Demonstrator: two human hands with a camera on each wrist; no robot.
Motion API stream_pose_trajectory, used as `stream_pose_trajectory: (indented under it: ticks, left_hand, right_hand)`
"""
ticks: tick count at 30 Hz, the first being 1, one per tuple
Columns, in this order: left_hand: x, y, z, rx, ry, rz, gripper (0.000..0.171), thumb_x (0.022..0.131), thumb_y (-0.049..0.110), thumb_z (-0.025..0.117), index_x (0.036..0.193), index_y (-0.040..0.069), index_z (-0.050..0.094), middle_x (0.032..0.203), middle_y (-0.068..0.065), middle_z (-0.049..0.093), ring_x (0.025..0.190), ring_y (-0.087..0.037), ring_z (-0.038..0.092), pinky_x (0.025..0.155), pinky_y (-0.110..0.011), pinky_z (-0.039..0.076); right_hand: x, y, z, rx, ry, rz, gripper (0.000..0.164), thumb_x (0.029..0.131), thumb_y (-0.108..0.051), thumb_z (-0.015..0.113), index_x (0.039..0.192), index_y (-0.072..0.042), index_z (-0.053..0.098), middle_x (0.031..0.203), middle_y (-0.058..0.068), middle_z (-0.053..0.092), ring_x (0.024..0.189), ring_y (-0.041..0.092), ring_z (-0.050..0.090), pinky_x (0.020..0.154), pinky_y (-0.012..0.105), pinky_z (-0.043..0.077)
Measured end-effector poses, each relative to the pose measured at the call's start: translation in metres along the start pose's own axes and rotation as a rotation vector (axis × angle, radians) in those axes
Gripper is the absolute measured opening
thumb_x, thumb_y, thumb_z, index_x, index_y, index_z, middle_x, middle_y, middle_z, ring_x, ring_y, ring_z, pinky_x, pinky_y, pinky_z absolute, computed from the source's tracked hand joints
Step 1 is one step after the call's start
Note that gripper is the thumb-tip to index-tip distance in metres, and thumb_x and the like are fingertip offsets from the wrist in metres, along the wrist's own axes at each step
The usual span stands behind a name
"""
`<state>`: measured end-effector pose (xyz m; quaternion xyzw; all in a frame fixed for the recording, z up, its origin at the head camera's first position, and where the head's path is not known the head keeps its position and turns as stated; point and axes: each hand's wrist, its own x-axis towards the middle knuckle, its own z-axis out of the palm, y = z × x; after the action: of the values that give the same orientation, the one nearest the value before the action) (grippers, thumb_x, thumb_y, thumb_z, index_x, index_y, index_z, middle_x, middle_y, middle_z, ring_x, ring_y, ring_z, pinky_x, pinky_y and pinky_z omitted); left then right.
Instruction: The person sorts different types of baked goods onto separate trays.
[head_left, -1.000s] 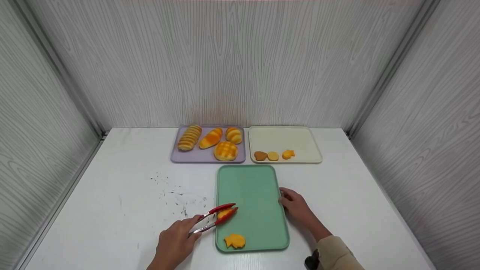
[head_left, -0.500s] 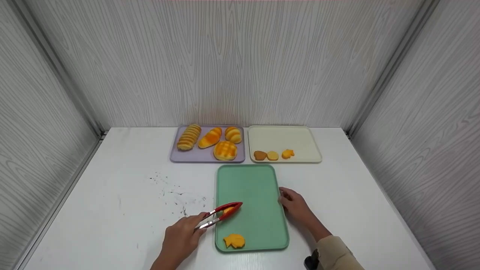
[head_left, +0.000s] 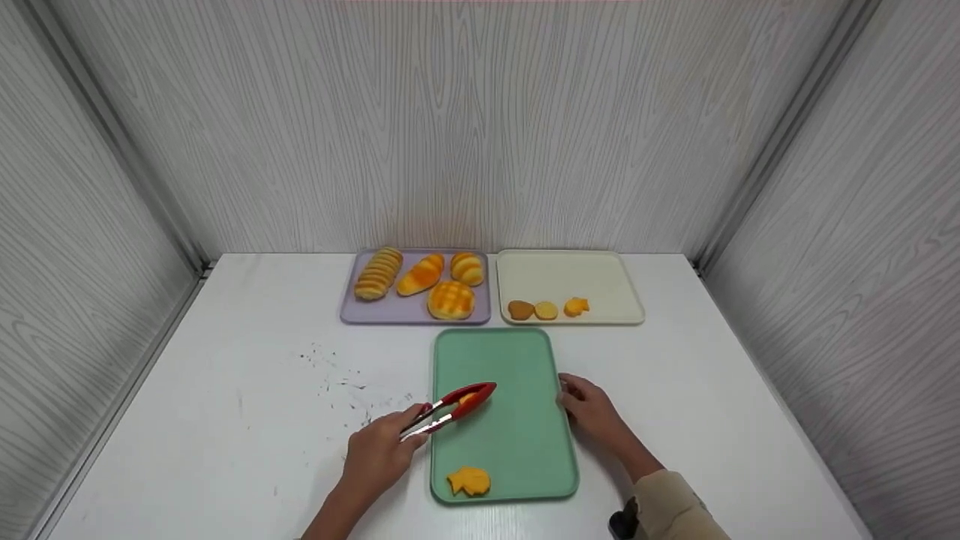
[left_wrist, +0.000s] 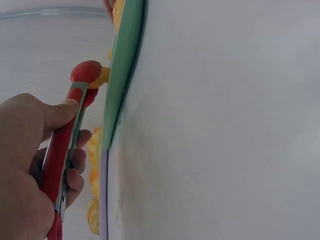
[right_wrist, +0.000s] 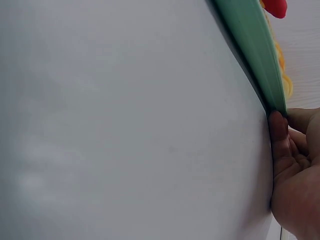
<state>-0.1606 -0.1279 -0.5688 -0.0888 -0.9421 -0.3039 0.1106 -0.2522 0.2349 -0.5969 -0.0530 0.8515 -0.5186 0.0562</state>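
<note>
My left hand (head_left: 376, 456) grips a pair of tongs (head_left: 474, 403) with red tips and metal arms. Pinched between the tips is a small yellow-orange piece (left_wrist: 103, 76), partly hidden by them, over the left half of the green tray (head_left: 517, 450). In the left wrist view, my thumb presses the near arm of the tongs and the other fingers curl round the far side. A yellow fish-shaped cracker (head_left: 470, 481) lies at the tray's near left corner. My right hand (head_left: 592, 412) pinches the tray's right edge; in the right wrist view, thumb and fingers (right_wrist: 279, 127) meet at the rim.
Behind the green tray stands a purple tray (head_left: 347, 307) with several breads, such as a checkered bun (head_left: 451, 300). Beside it, a cream tray (head_left: 562, 274) holds a brown piece (head_left: 520, 310), a round cracker (head_left: 546, 310) and an orange fish-shaped piece (head_left: 577, 306). Walls enclose the table.
The tongs have closed on the small yellow-orange piece at the tray's left edge. My left hand has carried it away from me and to the right. The right hand stays put.
</note>
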Motion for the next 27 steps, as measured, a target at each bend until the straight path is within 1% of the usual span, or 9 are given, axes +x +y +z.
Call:
stream_pose_trajectory:
  ticks: [4, 7, 11, 14, 17, 22, 25, 27]
  left_hand:
    - [0.015, 0.005, 0.002, -0.054, -0.027, -0.037, 0.049, 0.09, 0.023, 0.076, 0.137, 0.014, 0.065, 0.12, -0.007, 0.074, 0.1, -0.023, 0.069, 0.082, -0.045, 0.056]
    - [0.028, 0.009, 0.003, -0.095, -0.043, -0.05, 0.05, 0.091, 0.023, 0.075, 0.138, 0.014, 0.063, 0.121, -0.007, 0.073, 0.093, -0.022, 0.066, 0.077, -0.04, 0.054]
    - [0.048, 0.014, 0.007, -0.152, -0.066, -0.071, 0.049, 0.093, 0.025, 0.073, 0.14, 0.016, 0.062, 0.122, -0.006, 0.072, 0.083, -0.019, 0.059, 0.068, -0.032, 0.046]
    - [0.064, 0.02, 0.01, -0.209, -0.094, -0.102, 0.048, 0.095, 0.028, 0.07, 0.142, 0.02, 0.061, 0.122, -0.004, 0.071, 0.077, -0.017, 0.056, 0.065, -0.03, 0.044]
    - [0.08, 0.027, 0.014, -0.263, -0.119, -0.128, 0.048, 0.096, 0.029, 0.069, 0.142, 0.023, 0.06, 0.121, -0.003, 0.071, 0.074, -0.017, 0.054, 0.064, -0.031, 0.044]
    - [0.109, 0.038, 0.025, -0.291, -0.119, -0.124, 0.043, 0.096, 0.03, 0.069, 0.138, 0.023, 0.063, 0.114, -0.001, 0.072, 0.077, -0.017, 0.056, 0.066, -0.031, 0.044]
    - [0.128, 0.043, 0.033, -0.299, -0.116, -0.132, 0.041, 0.095, 0.031, 0.069, 0.135, 0.022, 0.065, 0.106, -0.001, 0.072, 0.076, -0.018, 0.057, 0.065, -0.031, 0.044]
    - [0.139, 0.045, 0.038, -0.31, -0.123, -0.149, 0.04, 0.096, 0.031, 0.069, 0.135, 0.02, 0.065, 0.105, -0.002, 0.071, 0.076, -0.018, 0.057, 0.065, -0.031, 0.044]
  right_hand:
    - [0.001, 0.0, 0.0, 0.01, 0.004, 0.022, 0.042, 0.102, -0.015, 0.058, 0.143, -0.004, 0.054, 0.103, 0.01, 0.061, 0.082, 0.015, 0.056, 0.071, 0.029, 0.049]
    - [0.001, 0.0, 0.0, -0.004, 0.013, 0.017, 0.043, 0.102, -0.015, 0.058, 0.142, -0.002, 0.055, 0.103, 0.009, 0.06, 0.082, 0.015, 0.055, 0.071, 0.029, 0.048]
    - [0.001, 0.001, 0.0, -0.015, 0.013, 0.01, 0.042, 0.102, -0.016, 0.058, 0.142, -0.002, 0.055, 0.104, 0.009, 0.061, 0.083, 0.015, 0.055, 0.072, 0.029, 0.048]
    - [0.001, 0.002, -0.001, 0.008, -0.001, 0.02, 0.043, 0.102, -0.016, 0.058, 0.143, -0.003, 0.054, 0.104, 0.01, 0.062, 0.082, 0.016, 0.056, 0.071, 0.029, 0.049]
    - [0.001, 0.003, -0.002, 0.026, -0.009, 0.021, 0.044, 0.103, -0.017, 0.058, 0.144, -0.003, 0.053, 0.103, 0.01, 0.063, 0.079, 0.017, 0.057, 0.069, 0.03, 0.049]
    - [0.0, 0.002, -0.002, 0.008, -0.001, 0.021, 0.043, 0.102, -0.017, 0.058, 0.143, -0.003, 0.054, 0.1, 0.01, 0.062, 0.077, 0.015, 0.056, 0.066, 0.03, 0.049]
    - [0.0, 0.0, -0.002, 0.001, -0.001, 0.021, 0.044, 0.102, -0.017, 0.058, 0.144, -0.003, 0.053, 0.101, 0.009, 0.061, 0.079, 0.015, 0.056, 0.067, 0.03, 0.048]
    - [-0.001, -0.001, -0.001, -0.012, -0.006, 0.015, 0.044, 0.103, -0.016, 0.057, 0.144, -0.003, 0.052, 0.102, 0.009, 0.061, 0.08, 0.016, 0.057, 0.069, 0.03, 0.049]
